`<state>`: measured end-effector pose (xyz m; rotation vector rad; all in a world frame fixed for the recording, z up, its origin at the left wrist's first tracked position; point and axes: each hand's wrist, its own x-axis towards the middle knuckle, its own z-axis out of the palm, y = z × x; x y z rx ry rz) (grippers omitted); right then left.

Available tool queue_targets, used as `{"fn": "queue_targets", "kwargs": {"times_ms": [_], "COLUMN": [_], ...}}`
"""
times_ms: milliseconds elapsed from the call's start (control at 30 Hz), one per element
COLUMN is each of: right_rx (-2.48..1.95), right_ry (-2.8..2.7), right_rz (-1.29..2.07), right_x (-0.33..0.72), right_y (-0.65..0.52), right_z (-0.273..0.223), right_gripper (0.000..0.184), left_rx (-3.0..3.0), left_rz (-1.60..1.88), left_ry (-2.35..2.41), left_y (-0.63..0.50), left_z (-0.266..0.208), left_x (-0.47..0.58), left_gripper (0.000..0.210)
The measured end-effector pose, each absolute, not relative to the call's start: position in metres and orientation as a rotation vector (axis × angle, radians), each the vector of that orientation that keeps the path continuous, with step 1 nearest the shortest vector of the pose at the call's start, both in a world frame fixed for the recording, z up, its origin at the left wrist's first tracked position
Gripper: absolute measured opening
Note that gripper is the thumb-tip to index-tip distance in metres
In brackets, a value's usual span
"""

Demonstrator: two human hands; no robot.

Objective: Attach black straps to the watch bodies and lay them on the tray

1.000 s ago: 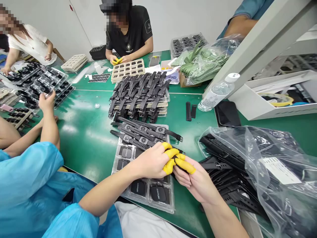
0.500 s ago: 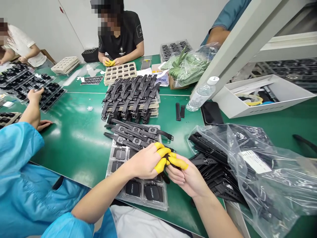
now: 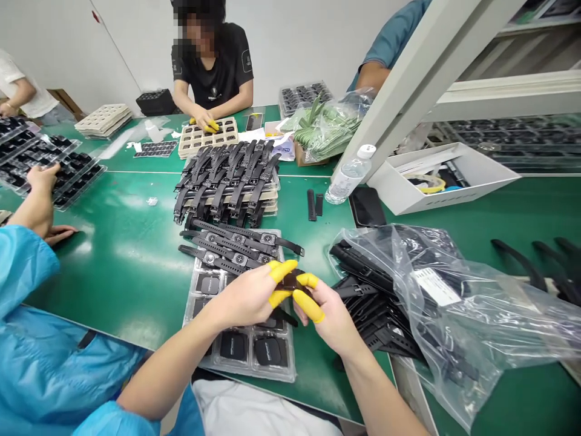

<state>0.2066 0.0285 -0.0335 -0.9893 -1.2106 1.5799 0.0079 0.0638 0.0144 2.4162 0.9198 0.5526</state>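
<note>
Between my two hands is a dark smartwatch [image 3: 288, 281], with a black strap piece hanging below it toward the tray. My left hand [image 3: 249, 297] pinches the watch from the left in yellow finger cots. On the other side, my right hand [image 3: 329, 312] grips it with thumb and forefinger, also in yellow cots. Underneath lies a clear plastic tray [image 3: 272, 372] with square black watch faces in its pockets. Several strapped watches [image 3: 239, 243] lie across its far end, backs up. Where the strap joins the watch is hidden by my fingers.
Behind the tray rises a stack of trays draped with strapped watches [image 3: 227, 175]. To the right lies a clear bag of black straps [image 3: 399, 272]. Farther back are a bottle [image 3: 351, 175], a phone [image 3: 367, 206] and a white box [image 3: 436, 188]. Co-workers sit left and opposite.
My fingers have spread, and more of the watch's dark body shows between them. The view has swung slightly right. The co-worker opposite has moved a hand over the beige tray.
</note>
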Motion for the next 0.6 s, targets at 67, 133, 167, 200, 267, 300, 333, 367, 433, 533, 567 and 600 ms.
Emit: {"fn": "queue_targets", "kwargs": {"times_ms": [67, 133, 167, 200, 267, 300, 333, 367, 433, 533, 567, 600], "right_rx": [-1.063, -1.098, -1.1, -1.099, -1.097, -1.097, -1.103, -1.115, -1.146, -1.218, -1.24, -1.259], "right_ry": [-1.437, -1.615, -1.685, -1.741, -1.846, -1.899, -1.95, -1.997, -2.08, -2.163, -2.178, -2.189], "right_rz": [1.383, 1.195, 1.106, 1.022, 0.887, 0.834, 0.788, 0.743, 0.651, 0.518, 0.481, 0.451], "right_x": [0.212, 0.216, 0.218, 0.217, 0.213, 0.209, 0.204, 0.198, 0.187, 0.177, 0.176, 0.177], "right_y": [0.03, 0.032, 0.032, 0.033, 0.031, 0.03, 0.027, 0.025, 0.021, 0.017, 0.018, 0.019], "right_z": [-0.032, -0.03, -0.029, -0.029, -0.029, -0.03, -0.032, -0.034, -0.041, -0.049, -0.049, -0.048], "right_gripper": [0.028, 0.022, 0.02, 0.021, 0.024, 0.025, 0.025, 0.024, 0.025, 0.024, 0.024, 0.024], "left_rx": [2.486, 2.555, 2.589, 2.631, 2.711, 2.706, 2.674, 2.616, 2.49, 2.474, 2.516, 2.567], "left_rz": [0.463, 0.347, 0.282, 0.19, -0.002, -0.064, -0.107, -0.135, -0.174, -0.183, -0.155, -0.111], "left_ry": [1.033, 1.177, 1.23, 1.282, 1.308, 1.313, 1.308, 1.298, 1.259, 1.266, 1.298, 1.341], "left_y": [0.066, 0.071, 0.075, 0.078, 0.081, 0.082, 0.081, 0.08, 0.078, 0.076, 0.075, 0.074], "left_z": [0.029, 0.047, 0.056, 0.063, 0.073, 0.074, 0.074, 0.071, 0.06, 0.039, 0.032, 0.026], "left_x": [-0.002, -0.019, -0.03, -0.041, -0.063, -0.073, -0.082, -0.089, -0.1, -0.106, -0.106, -0.106], "left_gripper": [0.052, 0.045, 0.037, 0.028, 0.02, 0.021, 0.022, 0.022, 0.021, 0.023, 0.023, 0.022]}}
